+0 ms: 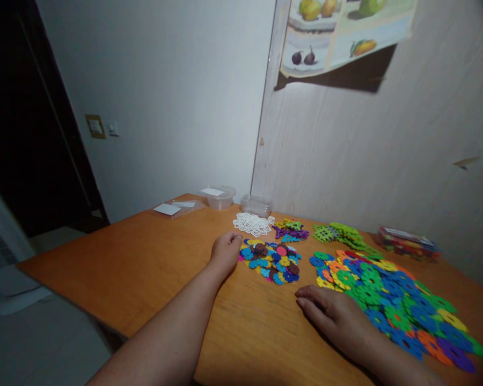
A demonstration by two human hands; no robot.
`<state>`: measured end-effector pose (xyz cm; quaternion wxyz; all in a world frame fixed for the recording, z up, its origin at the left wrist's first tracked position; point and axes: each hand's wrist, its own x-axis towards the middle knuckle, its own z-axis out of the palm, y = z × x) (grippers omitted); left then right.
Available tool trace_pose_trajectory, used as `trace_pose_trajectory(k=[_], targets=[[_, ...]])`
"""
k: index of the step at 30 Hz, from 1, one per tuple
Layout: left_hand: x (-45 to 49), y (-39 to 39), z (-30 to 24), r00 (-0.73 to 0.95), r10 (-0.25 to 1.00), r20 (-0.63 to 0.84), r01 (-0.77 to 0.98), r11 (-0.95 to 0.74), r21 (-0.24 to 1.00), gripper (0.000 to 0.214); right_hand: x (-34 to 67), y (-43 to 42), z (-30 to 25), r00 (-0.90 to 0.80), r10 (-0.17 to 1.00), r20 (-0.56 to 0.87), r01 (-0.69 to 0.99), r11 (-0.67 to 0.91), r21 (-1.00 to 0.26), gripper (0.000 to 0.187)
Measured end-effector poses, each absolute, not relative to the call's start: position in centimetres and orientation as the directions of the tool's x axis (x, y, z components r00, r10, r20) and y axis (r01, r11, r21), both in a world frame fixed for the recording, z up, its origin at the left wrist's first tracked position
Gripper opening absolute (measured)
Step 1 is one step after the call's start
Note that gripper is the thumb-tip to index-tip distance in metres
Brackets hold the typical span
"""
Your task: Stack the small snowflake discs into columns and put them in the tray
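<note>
My left hand (225,251) rests on the wooden table (145,262) with its fingers curled in, touching the left edge of a small pile of multicoloured flower-shaped plastic discs (271,261). Whether it holds a disc is hidden. My right hand (334,316) lies flat and open, palm down, against the near left edge of a larger spread of coloured discs (394,300). Further back lie white square pieces (253,223), purple and green pieces (290,229), and green grid pieces (342,235).
Clear plastic tubs and lids (219,196) stand at the table's far left corner, a stack of clear lids (256,205) by the wall, and a filled clear box (406,242) at the right. The table's left edge drops to the floor. A fruit poster (342,32) hangs above.
</note>
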<state>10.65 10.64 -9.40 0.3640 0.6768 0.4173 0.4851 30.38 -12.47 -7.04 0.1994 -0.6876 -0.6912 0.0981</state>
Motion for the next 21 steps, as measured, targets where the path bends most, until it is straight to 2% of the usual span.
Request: trace_pose_trajectory(k=[5, 21], targets=[[10.74, 10.87, -9.47, 0.159, 0.928, 0.337, 0.187, -0.364, 0.913, 0.026, 30.3, -12.56, -6.93, 0.032, 0.991, 0.13, 0.911, 0.024, -0.411, 0.033], [10.67, 10.65, -9.37, 0.205, 0.911, 0.356, 0.26, -0.402, 0.878, 0.024, 30.35, -12.4, -6.97, 0.03, 0.994, 0.106, 0.916, 0.015, -0.402, 0.034]])
